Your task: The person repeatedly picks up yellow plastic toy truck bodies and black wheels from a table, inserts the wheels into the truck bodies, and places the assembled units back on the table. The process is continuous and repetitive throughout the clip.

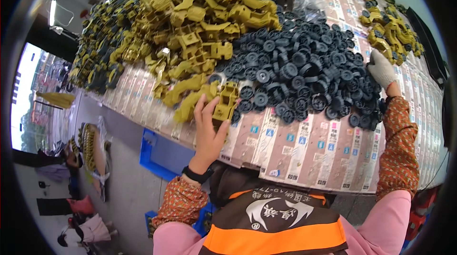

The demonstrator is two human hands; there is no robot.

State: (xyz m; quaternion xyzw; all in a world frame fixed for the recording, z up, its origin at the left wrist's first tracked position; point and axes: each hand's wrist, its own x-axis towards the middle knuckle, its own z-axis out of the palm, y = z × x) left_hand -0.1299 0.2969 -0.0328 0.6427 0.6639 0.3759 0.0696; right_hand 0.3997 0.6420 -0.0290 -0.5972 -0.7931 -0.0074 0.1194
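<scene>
At the near edge of a heap of yellow plastic toy vehicle bodies (190,40), my left hand (208,129) is bare, its fingers and thumb spread. Its fingertips rest against a boxy yellow body (226,104), and a curved yellow piece (189,105) lies just left of the fingers. My right hand (382,70) wears a pale glove and reaches to the right side of the table, close to yellow vehicles with dark wheels (392,33). Its fingertips are turned away, so I cannot see whether they hold anything. Between both hands spreads a large pile of dark grey toy wheels (300,71).
The table (304,160) is covered with printed sheets. More yellow vehicles with dark wheels (97,48) are heaped at the far left. A clear plastic bag (309,6) lies behind the wheels. Below the table's left edge stands a blue crate (162,152) on the grey floor.
</scene>
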